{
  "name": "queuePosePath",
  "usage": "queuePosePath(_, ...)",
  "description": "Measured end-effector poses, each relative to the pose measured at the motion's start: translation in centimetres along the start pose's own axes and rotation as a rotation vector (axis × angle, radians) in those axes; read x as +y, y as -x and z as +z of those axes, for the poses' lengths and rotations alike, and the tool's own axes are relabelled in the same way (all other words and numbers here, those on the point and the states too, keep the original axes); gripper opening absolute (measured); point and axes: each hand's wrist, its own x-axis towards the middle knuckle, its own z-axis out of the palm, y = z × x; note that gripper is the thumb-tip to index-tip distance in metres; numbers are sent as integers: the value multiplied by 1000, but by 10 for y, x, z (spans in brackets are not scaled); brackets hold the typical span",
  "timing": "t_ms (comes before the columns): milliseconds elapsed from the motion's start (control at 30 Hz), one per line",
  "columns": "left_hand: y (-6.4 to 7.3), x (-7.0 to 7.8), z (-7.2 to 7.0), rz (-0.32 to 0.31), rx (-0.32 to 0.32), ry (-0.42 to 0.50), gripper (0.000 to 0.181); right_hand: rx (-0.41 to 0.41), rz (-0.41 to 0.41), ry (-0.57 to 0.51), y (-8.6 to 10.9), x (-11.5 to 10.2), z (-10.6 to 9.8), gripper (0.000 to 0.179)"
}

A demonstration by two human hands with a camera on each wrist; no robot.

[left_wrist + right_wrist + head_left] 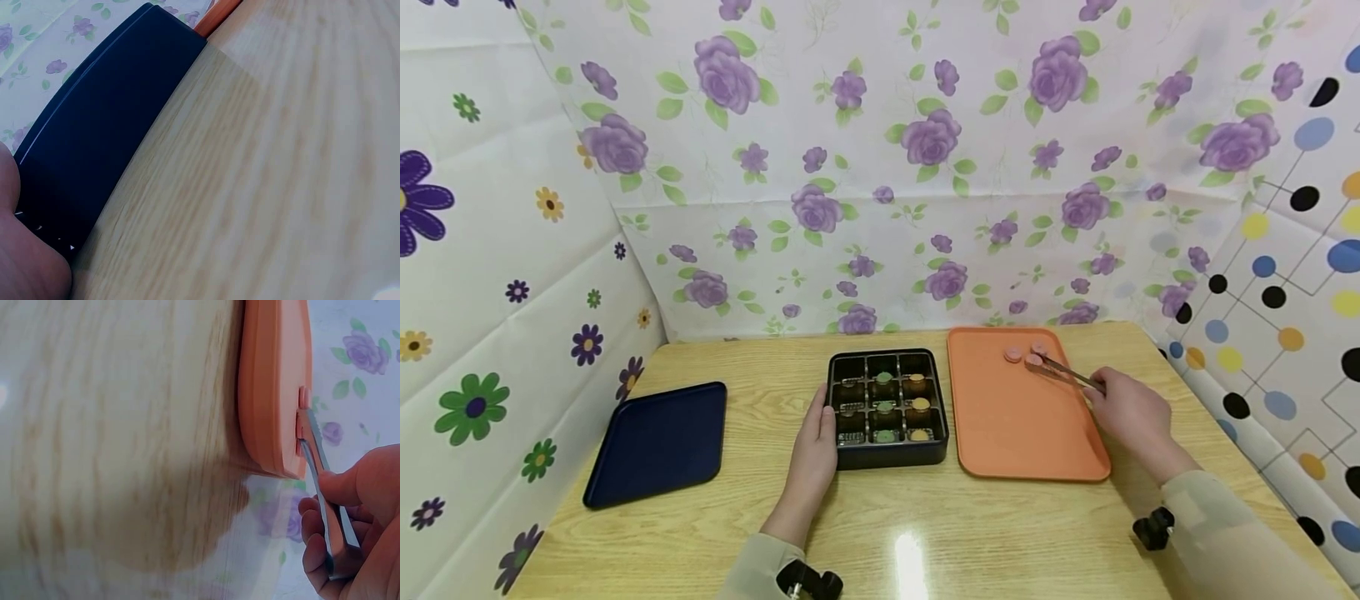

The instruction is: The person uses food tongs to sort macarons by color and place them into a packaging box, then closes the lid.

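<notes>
A black compartment box (891, 455) stands mid-table. Small round green pieces (885, 407) line its middle column and orange-yellow ones (921, 404) its right column; clear ridged inserts show in the left column. My left hand (815, 442) rests along the box's left side, fingers fairly straight and partly hidden. My right hand (1131, 408) holds metal tongs (322, 462) between thumb and curled fingers. Their tips reach the small round pink pieces (1012, 354) at the back of the orange tray (1022, 425); whether they grip the nearest one, I cannot tell.
A dark blue tray (658, 446) lies on the wooden table (985, 533) at the left. Flowered cloth (880, 233) hangs behind the table, close to its back edge, with patterned sheets at both sides. The orange tray sits just right of the box.
</notes>
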Motion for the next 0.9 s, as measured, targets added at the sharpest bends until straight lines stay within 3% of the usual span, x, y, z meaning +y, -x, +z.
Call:
queuePosePath(367, 0, -1, -1, 10, -5, -16, 59, 16, 0, -3, 0, 2, 4, 28)
queuePosePath(900, -1, 0, -1, 9, -3, -12, 59, 52, -3, -24, 8, -8, -8, 31)
